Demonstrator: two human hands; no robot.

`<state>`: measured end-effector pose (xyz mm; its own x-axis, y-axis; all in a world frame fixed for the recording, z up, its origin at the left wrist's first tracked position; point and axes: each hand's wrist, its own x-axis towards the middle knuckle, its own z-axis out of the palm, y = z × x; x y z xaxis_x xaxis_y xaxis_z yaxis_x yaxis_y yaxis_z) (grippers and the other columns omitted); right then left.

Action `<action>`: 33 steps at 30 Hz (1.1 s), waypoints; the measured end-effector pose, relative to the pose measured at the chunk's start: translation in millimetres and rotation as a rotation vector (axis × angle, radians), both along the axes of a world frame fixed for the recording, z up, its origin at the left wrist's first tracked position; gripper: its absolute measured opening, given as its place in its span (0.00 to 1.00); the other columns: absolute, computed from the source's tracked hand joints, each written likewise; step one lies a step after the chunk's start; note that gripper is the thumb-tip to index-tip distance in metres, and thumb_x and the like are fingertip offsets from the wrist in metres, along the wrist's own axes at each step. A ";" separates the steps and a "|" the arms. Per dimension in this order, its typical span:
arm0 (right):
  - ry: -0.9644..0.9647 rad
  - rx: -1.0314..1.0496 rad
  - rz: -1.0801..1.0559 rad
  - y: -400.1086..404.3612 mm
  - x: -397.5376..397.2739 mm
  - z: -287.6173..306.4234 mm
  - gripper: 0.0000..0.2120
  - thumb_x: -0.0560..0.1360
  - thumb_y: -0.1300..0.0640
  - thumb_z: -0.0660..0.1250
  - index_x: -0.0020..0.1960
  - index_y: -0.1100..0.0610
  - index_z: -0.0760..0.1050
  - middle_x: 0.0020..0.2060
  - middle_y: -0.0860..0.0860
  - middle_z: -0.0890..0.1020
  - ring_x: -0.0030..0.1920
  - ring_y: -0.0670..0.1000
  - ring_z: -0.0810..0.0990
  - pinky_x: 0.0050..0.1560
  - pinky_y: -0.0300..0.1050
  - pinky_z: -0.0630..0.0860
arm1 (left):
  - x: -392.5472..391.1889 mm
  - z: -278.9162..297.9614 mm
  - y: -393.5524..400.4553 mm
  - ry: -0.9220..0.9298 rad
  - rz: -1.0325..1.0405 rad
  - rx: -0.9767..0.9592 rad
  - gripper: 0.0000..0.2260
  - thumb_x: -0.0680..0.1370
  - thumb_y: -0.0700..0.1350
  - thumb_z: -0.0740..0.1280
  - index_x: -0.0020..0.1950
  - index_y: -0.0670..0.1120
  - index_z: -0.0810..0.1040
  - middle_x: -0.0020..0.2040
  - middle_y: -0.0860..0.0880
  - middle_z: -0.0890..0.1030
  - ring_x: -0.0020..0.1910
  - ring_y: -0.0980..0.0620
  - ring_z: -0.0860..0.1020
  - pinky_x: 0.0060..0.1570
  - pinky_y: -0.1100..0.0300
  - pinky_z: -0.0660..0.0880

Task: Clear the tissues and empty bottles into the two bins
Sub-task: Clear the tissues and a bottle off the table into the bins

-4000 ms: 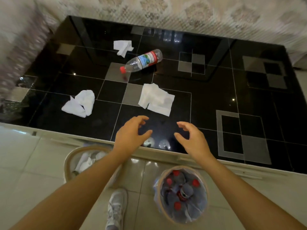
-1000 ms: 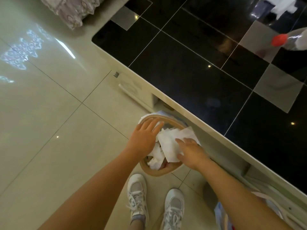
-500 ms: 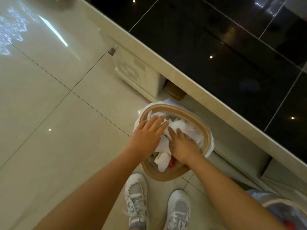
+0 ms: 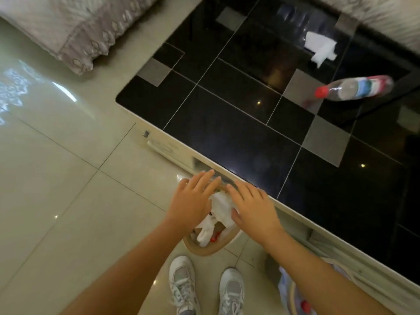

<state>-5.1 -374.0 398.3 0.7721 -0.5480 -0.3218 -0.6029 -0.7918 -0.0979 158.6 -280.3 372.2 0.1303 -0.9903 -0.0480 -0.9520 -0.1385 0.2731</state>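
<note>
A: Hands status?
B: Left hand [image 4: 193, 201] and right hand [image 4: 254, 208] flat over the tissue bin [image 4: 209, 248], fingers [image 4: 205, 180] straight and apart, holding nothing. Tissues [image 4: 221, 206] piled in the bin between them.
A: Bench [image 4: 238, 133]?
B: One tissue [image 4: 320, 47] at the far edge, bottle [image 4: 354, 87] near it on its side, red cap. Label blurred, unreadable. Second bin [image 4: 293, 296] at my right.
</note>
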 end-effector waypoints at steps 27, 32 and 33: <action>0.130 -0.152 -0.173 -388.4 -70.1 65.3 0.35 0.74 0.45 0.65 0.76 0.48 0.53 0.76 0.55 0.55 0.74 0.59 0.58 0.70 0.60 0.61 | -20.6 37.5 -389.1 -0.099 -0.130 -0.029 0.27 0.77 0.54 0.64 0.75 0.52 0.62 0.75 0.47 0.64 0.73 0.46 0.64 0.63 0.49 0.67; 0.251 -0.133 -0.101 -457.9 -92.5 51.8 0.41 0.73 0.42 0.65 0.76 0.42 0.43 0.77 0.54 0.47 0.76 0.59 0.48 0.70 0.68 0.51 | -35.8 22.9 -497.4 -0.106 -0.134 -0.008 0.28 0.80 0.57 0.56 0.77 0.55 0.50 0.78 0.47 0.53 0.76 0.46 0.52 0.71 0.49 0.57; 0.264 -0.121 -0.074 -465.0 -94.7 47.8 0.41 0.74 0.42 0.65 0.76 0.41 0.41 0.77 0.54 0.47 0.76 0.59 0.48 0.70 0.68 0.51 | -39.6 19.5 -514.8 -0.102 -0.125 0.001 0.28 0.81 0.57 0.56 0.77 0.55 0.49 0.78 0.46 0.52 0.76 0.45 0.52 0.71 0.48 0.57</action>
